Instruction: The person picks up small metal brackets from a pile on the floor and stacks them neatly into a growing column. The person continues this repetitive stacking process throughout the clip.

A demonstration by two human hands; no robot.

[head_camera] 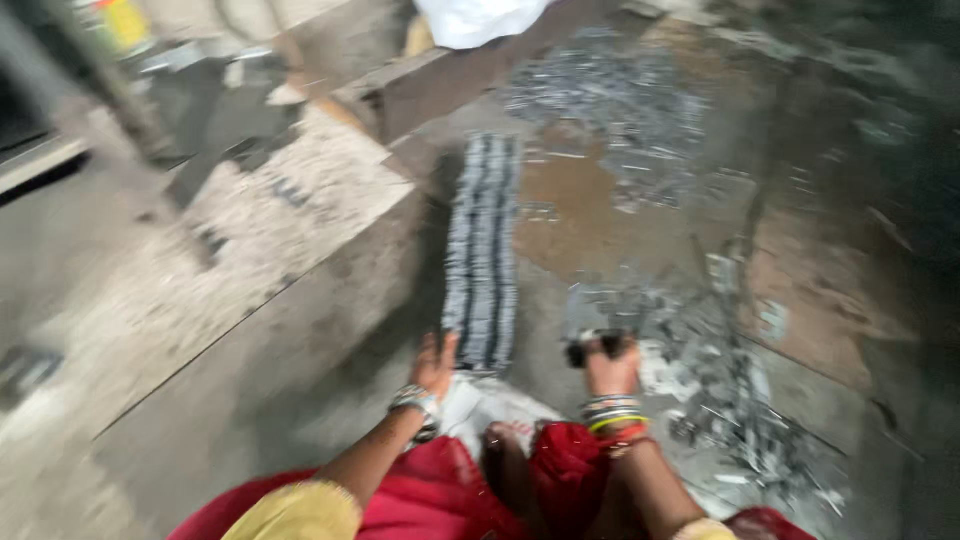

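Left hand [436,362] rests, fingers spread, against the near end of a long stack of thin metal strips [482,255] lying lengthwise on the floor [610,225], likely steadying the row so it stays aligned. Right hand [610,368] has its fingers closed round a small dark tool or piece [596,346], too blurred to identify. Floor is stained, gritty concrete, littered with loose metal scraps [735,400]; a raised slab [280,215] borders the stack's left side; workshop is dim.
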